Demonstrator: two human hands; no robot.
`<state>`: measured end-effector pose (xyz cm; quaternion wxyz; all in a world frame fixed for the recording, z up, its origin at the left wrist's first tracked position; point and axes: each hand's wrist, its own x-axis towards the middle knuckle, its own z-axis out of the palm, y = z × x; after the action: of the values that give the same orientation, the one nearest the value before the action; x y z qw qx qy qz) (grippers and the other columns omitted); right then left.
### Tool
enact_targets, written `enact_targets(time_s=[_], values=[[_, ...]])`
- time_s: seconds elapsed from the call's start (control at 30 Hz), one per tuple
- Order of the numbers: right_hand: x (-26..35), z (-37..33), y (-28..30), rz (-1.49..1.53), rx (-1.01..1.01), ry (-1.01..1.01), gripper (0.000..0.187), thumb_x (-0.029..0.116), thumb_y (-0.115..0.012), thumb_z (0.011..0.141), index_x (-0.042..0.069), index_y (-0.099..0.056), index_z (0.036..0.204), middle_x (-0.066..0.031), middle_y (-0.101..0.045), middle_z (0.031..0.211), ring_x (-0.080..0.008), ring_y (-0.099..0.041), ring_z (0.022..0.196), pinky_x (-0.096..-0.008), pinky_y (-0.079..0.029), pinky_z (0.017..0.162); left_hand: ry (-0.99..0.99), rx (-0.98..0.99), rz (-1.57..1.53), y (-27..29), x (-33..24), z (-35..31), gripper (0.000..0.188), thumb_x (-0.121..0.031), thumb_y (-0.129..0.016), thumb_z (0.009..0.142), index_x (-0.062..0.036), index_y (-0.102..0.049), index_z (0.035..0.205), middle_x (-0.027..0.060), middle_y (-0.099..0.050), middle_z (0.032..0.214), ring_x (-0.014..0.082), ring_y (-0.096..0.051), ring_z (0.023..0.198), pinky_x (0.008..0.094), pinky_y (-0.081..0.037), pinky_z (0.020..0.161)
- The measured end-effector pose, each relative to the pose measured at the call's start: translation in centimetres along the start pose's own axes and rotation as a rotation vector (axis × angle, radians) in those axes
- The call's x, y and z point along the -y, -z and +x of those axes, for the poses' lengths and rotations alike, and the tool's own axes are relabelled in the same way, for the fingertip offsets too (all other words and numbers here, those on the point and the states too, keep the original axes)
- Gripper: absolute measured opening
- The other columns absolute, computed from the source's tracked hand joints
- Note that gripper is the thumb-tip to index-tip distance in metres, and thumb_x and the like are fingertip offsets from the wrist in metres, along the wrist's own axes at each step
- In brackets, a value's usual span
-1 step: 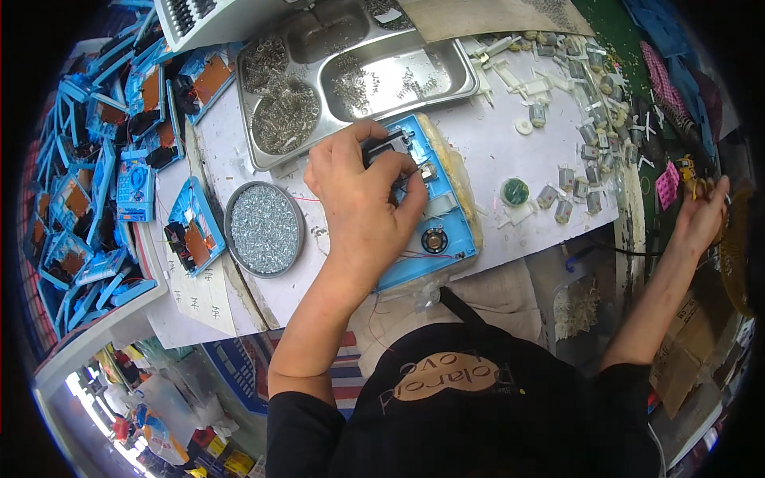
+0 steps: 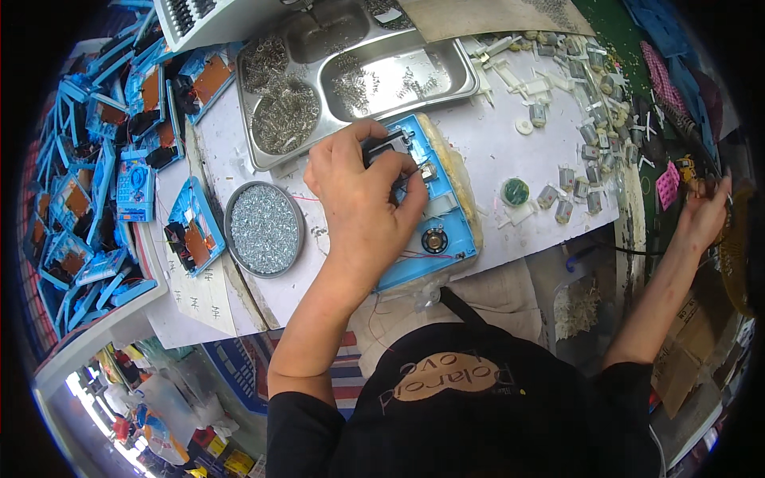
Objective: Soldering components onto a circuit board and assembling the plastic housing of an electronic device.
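Blue plastic housing (image 2: 434, 211) lies open-side up on a padded block at the near middle of the worktop (image 2: 510, 151), with a small round speaker (image 2: 434, 240) seated at its near end and thin red wires (image 2: 418, 256) trailing across it. The left hand (image 2: 358, 191) rests on the housing's left half, fingers curled and pinching a small dark part (image 2: 382, 146) at its far end. The right hand (image 2: 705, 211) is well apart at the far right edge, reaching among the clutter there; whether it is closed on anything I cannot tell.

Just left of the housing sits a round tin of small screws (image 2: 264, 229), and beyond it a steel tray (image 2: 351, 80) with compartments of springs. Small grey motors (image 2: 570, 191) and white plastic bits are scattered to the right, and a heap of blue housings (image 2: 103, 167) fills the far left.

Risks as I judge them — the fine wires run close under the left palm, so a shift of the wrist could snag one and tear it off the speaker. The pinched part looks small enough to slip and drop among the loose pieces. With the right hand away, only the left steadies the housing, so a hard press at the far end could tip it off its pad. The screw tin sits near the left forearm — a careless sweep might knock it
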<state>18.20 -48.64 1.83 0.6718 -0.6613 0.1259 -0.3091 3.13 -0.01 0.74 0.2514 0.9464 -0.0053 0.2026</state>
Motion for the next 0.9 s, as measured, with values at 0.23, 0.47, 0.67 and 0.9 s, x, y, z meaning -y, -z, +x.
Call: enact_targets(time_s=[0.23,0.47,0.67,0.9], values=[[3.6,-4.4,6.4,-0.301,0.027,0.315,0.034,0.022,-0.049,0.107,-0.004,-0.060,0.128,-0.0139,-0.067,0.104,-0.0202,-0.065,0.093,-0.0346,-0.055,0.087,-0.002,0.037,0.006,0.2,0.1,0.2,0.013,-0.013,-0.078,0.069,-0.0100,-0.072,0.080,0.0085,-0.060,0.118,0.0314,-0.049,0.114,0.0480,-0.032,0.098],[4.3,-15.1,-5.1,-0.115,0.658,-0.181,0.062,0.043,-0.044,0.102,-0.009,-0.054,0.133,-0.0202,-0.070,0.105,-0.0254,-0.071,0.089,-0.0325,-0.055,0.077,-0.039,0.049,0.016,0.2,0.3,0.4,0.015,-0.013,-0.078,0.068,-0.0095,-0.072,0.081,0.0081,-0.060,0.118,0.0308,-0.051,0.112,0.0479,-0.032,0.098],[4.9,-19.4,-12.8,-0.052,1.051,-0.198,0.031,0.010,-0.076,0.087,-0.003,-0.066,0.114,-0.0086,-0.070,0.092,-0.0093,-0.063,0.078,-0.0217,-0.047,0.071,-0.040,0.065,0.018,0.3,0.3,0.4,0.016,-0.011,-0.077,0.068,-0.0086,-0.072,0.083,0.0083,-0.060,0.119,0.0317,-0.051,0.111,0.0473,-0.033,0.097],[4.4,-20.5,-14.2,-0.100,1.183,-0.035,0.023,0.011,-0.080,0.086,0.001,-0.070,0.104,0.0013,-0.064,0.075,-0.0038,-0.053,0.065,-0.0206,-0.040,0.060,-0.046,0.067,0.012,0.4,0.3,0.6,0.015,-0.011,-0.077,0.069,-0.0086,-0.071,0.083,0.0085,-0.060,0.118,0.0321,-0.052,0.109,0.0474,-0.033,0.096]])
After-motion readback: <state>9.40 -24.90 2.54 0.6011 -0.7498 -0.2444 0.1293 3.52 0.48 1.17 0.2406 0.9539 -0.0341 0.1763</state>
